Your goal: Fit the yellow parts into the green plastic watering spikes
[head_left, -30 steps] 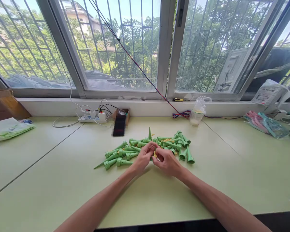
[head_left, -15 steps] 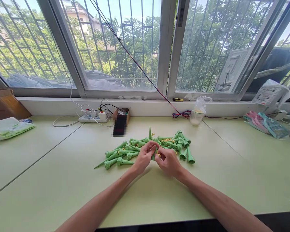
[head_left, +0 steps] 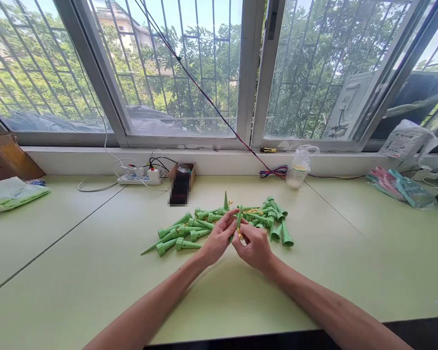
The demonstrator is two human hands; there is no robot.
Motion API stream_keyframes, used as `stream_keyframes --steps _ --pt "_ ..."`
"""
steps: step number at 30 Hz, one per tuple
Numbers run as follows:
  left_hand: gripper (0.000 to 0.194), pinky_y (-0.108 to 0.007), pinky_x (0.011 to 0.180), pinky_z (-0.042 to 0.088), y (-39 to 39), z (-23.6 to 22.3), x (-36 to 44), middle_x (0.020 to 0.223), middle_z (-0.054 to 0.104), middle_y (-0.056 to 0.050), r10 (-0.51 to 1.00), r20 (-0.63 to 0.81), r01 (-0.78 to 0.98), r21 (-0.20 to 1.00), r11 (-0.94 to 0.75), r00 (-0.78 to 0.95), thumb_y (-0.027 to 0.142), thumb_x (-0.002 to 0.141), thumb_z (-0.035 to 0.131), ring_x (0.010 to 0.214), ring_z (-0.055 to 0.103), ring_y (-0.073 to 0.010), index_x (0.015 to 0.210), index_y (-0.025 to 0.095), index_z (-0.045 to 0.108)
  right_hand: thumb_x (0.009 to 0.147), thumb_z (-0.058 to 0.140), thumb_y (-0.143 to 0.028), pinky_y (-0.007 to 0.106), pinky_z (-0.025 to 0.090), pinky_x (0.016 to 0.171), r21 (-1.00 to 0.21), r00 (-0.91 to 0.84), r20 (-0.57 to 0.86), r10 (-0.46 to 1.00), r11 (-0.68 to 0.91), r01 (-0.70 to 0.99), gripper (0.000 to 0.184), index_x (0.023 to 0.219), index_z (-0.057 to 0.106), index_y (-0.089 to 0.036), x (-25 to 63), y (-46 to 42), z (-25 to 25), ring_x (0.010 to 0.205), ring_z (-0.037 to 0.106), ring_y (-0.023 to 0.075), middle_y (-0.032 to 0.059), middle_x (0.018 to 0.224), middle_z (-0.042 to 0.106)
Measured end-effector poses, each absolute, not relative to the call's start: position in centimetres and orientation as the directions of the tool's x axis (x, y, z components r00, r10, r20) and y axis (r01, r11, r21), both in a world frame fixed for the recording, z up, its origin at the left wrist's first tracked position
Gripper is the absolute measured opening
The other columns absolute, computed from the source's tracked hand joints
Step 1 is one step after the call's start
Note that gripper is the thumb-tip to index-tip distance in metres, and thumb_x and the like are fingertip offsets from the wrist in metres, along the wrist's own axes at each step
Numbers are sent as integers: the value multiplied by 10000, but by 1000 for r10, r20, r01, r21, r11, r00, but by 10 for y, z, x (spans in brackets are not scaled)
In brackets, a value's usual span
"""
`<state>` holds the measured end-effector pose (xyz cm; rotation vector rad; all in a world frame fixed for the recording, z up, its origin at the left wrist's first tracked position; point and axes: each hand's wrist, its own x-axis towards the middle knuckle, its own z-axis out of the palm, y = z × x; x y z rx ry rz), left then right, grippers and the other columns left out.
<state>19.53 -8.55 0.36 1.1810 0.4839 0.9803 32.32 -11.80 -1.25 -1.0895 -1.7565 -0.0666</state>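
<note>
My left hand (head_left: 219, 240) is closed around a green plastic watering spike (head_left: 239, 217), its tip pointing up and away. Close against it, my right hand (head_left: 255, 247) pinches a small yellow plastic piece (head_left: 240, 236) at the side of the spike. The fingers partly hide where the two parts meet. To the left lie several green spikes with ribbed caps (head_left: 188, 244). More green spikes (head_left: 287, 235) are heaped to the right, some with open wide ends, and small yellow pieces (head_left: 253, 210) lie among them. One spike (head_left: 226, 201) stands upright behind my hands.
A power strip (head_left: 140, 179) with cables and a small cardboard box (head_left: 190, 174) are at the back of the table (head_left: 95, 272). A bagged plastic cup (head_left: 297, 177) stands back right. Plastic-wrapped packs (head_left: 401, 187) lie far right, a green-white bag (head_left: 16, 194) far left.
The spike in my left hand has tilted so its pointed end now shows above my fingers. My right fingers have lowered slightly beside it. The pile looks the same.
</note>
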Motion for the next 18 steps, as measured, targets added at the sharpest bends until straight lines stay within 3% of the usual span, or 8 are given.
stream_keyframes --steps 4,9,14,18 --pt "283 -264 805 473 -84 6 195 1039 659 -55 824 132 -417 899 135 551 328 839 677 936 616 -177 1085 201 614 818 477 -157 228 366 550 -322 -133 800 585 605 728 237 590 435 -206 324 -117 -12 477 417 110 -16 522 473" --pt "208 -216 740 466 -87 9 197 932 666 -29 831 124 -447 880 160 542 377 870 641 831 618 -129 930 180 609 830 488 -154 224 325 526 -256 -185 804 565 609 750 246 591 446 -198 323 -118 -11 495 451 109 -1 547 519" --pt "227 -205 717 471 -89 9 200 822 644 0 846 79 -501 833 234 527 349 814 712 757 611 -106 841 172 571 830 473 -144 228 321 520 -238 -189 812 553 609 757 250 590 432 -199 320 -120 -11 496 449 109 0 550 520" --pt "228 -218 769 484 -89 7 200 836 643 0 849 68 -520 815 255 524 347 807 720 813 628 -119 854 175 577 824 468 -132 226 383 555 -267 -192 794 577 614 743 242 601 414 -208 320 -121 -12 520 476 119 1 565 520"
